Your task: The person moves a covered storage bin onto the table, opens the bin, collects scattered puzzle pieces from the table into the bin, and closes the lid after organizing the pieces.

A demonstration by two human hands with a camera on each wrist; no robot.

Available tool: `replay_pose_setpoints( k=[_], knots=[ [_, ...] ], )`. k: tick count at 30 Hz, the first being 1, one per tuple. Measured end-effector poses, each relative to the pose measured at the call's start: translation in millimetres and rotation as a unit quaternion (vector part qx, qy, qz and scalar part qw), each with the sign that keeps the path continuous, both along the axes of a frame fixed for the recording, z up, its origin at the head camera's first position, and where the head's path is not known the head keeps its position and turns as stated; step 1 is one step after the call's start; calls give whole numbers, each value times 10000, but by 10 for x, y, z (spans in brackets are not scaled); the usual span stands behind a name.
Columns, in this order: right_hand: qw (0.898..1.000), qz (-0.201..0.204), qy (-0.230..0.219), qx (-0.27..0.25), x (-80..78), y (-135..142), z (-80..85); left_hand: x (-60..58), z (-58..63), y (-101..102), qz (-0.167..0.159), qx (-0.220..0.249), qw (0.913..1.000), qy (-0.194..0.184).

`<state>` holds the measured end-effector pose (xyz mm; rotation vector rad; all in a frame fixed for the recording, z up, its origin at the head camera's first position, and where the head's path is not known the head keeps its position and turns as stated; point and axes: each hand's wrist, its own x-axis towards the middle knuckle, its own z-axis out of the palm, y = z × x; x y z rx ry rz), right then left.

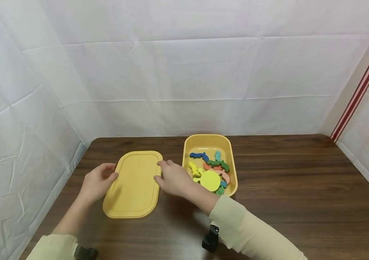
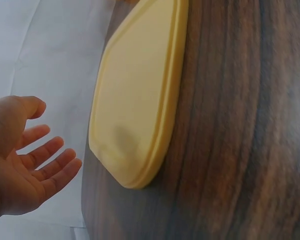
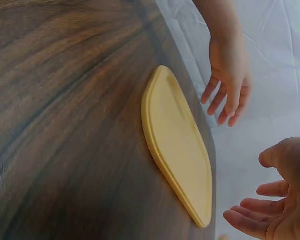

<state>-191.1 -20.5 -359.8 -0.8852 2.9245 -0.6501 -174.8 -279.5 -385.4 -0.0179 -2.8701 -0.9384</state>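
Observation:
A yellow lid (image 1: 133, 184) with rounded corners lies flat on the table, left of a yellow box. My left hand (image 1: 97, 182) is by the lid's left edge, its fingers spread and relaxed in the left wrist view, where the hand (image 2: 27, 155) holds nothing. At the opposite edge is my right hand (image 1: 175, 178), between the lid and the box; the right wrist view shows this hand (image 3: 274, 195) with loose fingers and nothing in them. Both hands appear slightly above the lid (image 3: 177, 150), not gripping it.
The yellow box (image 1: 207, 139) holds several coloured pieces, among them a yellow disc (image 1: 210, 180), a dark blue piece (image 1: 200, 155) and a green piece (image 1: 218, 164). My right forearm crosses near its front corner. White cloth (image 1: 184, 72) hangs behind the dark wooden table (image 1: 285, 187).

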Motion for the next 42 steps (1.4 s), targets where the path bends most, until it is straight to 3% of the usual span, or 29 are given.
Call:
replay_pose_setpoints(
  k=[13,23,30,42],
  knots=[
    [9956,-311,-817,-329,93,-167,-269,59,-77,-121,341,-393,9983,-276],
    [9835,-509,-1498,-880,140,-183,-416,59,-150,-181,495,-799,9931,-702],
    [9791,-675,-1583,-1080,137,-200,-525,57,-176,-160,567,-914,9881,-1100],
    [9671,-849,-1972,-1363,130,-262,-595,44,-184,-107,619,-977,9840,-1356]
  ],
)
